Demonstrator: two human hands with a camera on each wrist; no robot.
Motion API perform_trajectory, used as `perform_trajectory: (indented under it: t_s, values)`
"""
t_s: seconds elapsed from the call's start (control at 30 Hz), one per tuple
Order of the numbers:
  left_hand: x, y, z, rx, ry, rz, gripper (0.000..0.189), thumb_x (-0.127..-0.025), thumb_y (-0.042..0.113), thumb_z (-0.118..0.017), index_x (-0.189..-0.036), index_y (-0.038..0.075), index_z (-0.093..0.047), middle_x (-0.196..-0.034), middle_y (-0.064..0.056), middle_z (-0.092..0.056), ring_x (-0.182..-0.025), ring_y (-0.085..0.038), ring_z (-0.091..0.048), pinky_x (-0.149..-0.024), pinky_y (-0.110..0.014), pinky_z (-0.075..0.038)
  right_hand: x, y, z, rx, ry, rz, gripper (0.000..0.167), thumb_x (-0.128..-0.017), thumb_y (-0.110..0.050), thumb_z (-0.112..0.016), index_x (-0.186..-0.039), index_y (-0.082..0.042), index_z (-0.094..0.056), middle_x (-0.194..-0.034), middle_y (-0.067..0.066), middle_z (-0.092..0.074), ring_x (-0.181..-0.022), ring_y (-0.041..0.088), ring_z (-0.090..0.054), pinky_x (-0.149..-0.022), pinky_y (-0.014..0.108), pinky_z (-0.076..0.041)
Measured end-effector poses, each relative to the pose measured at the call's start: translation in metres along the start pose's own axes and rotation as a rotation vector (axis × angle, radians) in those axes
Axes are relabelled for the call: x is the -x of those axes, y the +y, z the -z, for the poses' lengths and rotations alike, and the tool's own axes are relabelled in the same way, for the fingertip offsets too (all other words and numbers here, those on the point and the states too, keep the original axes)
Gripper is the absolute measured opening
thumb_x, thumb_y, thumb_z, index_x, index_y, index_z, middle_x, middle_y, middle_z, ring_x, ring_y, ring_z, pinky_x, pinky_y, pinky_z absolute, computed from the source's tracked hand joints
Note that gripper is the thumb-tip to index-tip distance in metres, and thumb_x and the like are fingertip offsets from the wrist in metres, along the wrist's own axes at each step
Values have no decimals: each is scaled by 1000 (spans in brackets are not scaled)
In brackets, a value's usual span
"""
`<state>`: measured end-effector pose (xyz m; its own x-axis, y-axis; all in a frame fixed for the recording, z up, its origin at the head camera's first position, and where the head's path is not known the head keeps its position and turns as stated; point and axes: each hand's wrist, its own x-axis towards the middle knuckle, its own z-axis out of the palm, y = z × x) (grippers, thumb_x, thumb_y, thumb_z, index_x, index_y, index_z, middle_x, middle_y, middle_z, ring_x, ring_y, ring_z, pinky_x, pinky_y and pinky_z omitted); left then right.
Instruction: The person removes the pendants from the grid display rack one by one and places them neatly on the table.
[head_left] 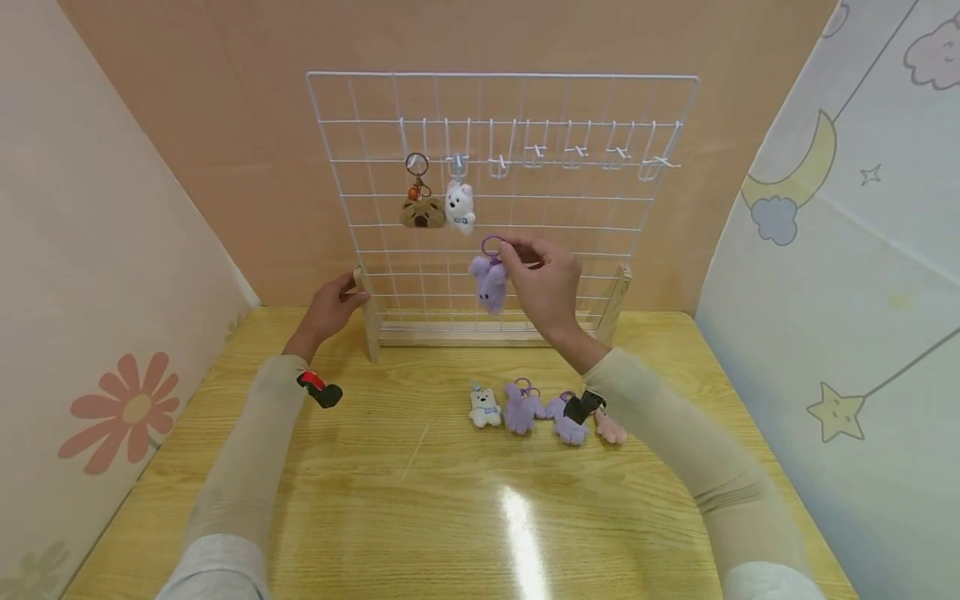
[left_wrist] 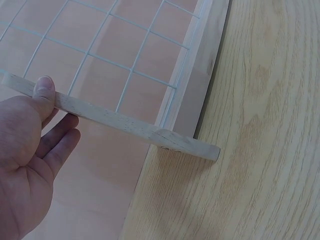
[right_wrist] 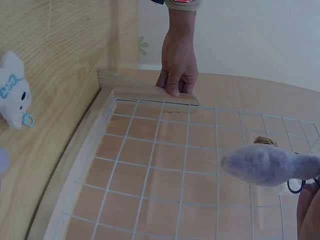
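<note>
The right hand (head_left: 550, 282) pinches the purple plush keychain (head_left: 491, 287) by its ring (head_left: 491, 244), in front of the wire grid (head_left: 502, 76) and below the white bear keychain (head_left: 460, 208); a steep lift could bump that bear, and if the left hand's (head_left: 330, 307) thumb-and-finger hold on the wooden side post (head_left: 369, 325) slackened, the grid might rock. The roomier side is rightward, along the bare hooks (head_left: 576, 152) (the last sits by the grid's edge).
</note>
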<state>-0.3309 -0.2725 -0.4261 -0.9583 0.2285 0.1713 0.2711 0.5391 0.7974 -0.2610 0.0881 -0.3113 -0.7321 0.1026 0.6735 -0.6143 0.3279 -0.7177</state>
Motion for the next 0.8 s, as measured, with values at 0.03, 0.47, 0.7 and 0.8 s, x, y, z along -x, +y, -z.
perform_trajectory:
  t_s: [0.03,0.47,0.7,0.8]
  values:
    - [0,0,0,0,0,2,60,-109,25,-52,-159,-1,-31,-159,-27,-36,-135,-49,-49,-112,-61,-42,2,2,0,-1,-5,8,15,-96,-13,-74,-100,0,-80,-90,14,-78,-72,17,-69,-58,12,-50]
    - [-3,-3,-1,1,19,11,57,-109,21,-53,-157,-3,-34,-159,-25,-37,-139,-47,-46,-112,-57,-43,24,17,-7,9,-96,45,17,-97,-21,-74,-102,-6,-81,-89,5,-78,-76,15,-72,-64,21,-58]
    - [-2,-2,-1,14,11,16,59,-109,21,-54,-158,-3,-32,-160,-25,-36,-139,-47,-47,-111,-58,-43,36,22,-11,-29,-170,15,18,-98,-21,-73,-103,-5,-80,-94,6,-78,-79,15,-74,-63,21,-59]
    - [-2,-3,-1,15,11,15,59,-109,23,-54,-158,-3,-32,-160,-25,-36,-138,-47,-48,-111,-59,-43,41,24,-12,-25,-208,17,18,-98,-22,-72,-105,-6,-79,-95,5,-78,-80,14,-73,-65,24,-60]
